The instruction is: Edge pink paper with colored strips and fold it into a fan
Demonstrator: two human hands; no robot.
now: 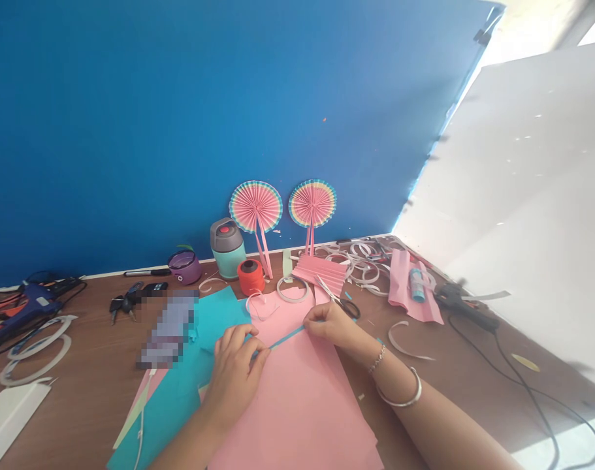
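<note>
A narrow blue paper strip point(287, 337) runs slantwise over a stack of pink paper point(302, 398). My right hand point(330, 328) pinches the strip's far right end, its fingers closed. At the strip's other end, my left hand point(238, 369) holds it low against the pink sheet between thumb and curled fingers; part of the strip is hidden there. Just beyond my right hand lie scissors point(343, 301) with black handles, partly over a pleated pink paper point(321, 271). Teal paper point(179, 398) spreads out under and left of my left hand.
Two round pleated paper fans point(256, 207) lean against the blue wall. A teal flask point(228, 251), a red round container point(251, 277) and a purple cup point(185, 267) stand behind the paper. Glue guns point(468, 307) lie at both sides. Paper curls point(366, 267) and cables litter the table.
</note>
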